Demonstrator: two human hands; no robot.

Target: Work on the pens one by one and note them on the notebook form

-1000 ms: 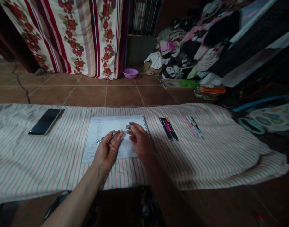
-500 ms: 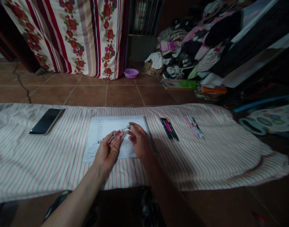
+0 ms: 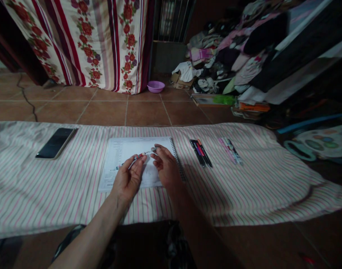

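Over the notebook, my left hand [image 3: 128,180] is closed around a pen with a red-and-dark patterned barrel [image 3: 138,156], tilted up to the right. At its right end, my right hand [image 3: 165,165] pinches a small clear-and-silver pen part [image 3: 154,149] between thumb and forefinger, its other fingers curled. A thin stretch shows between the barrel and that part; whether it is a refill is too small to tell. Beneath both hands lies the open spiral notebook [image 3: 131,145], its coil on the right and printed text on the left side of the page.
Several dark pens [image 3: 200,153] lie right of the notebook, with pastel pens [image 3: 230,150] farther right. A phone [image 3: 55,143] rests at the left on the striped cloth [image 3: 84,179]. Beyond are a purple basin [image 3: 156,86] and piled clothes [image 3: 215,56].
My right hand has shifted slightly to the right with the clear-and-silver part, drawing a little away from the barrel. My left hand stays nearly still around the pen.
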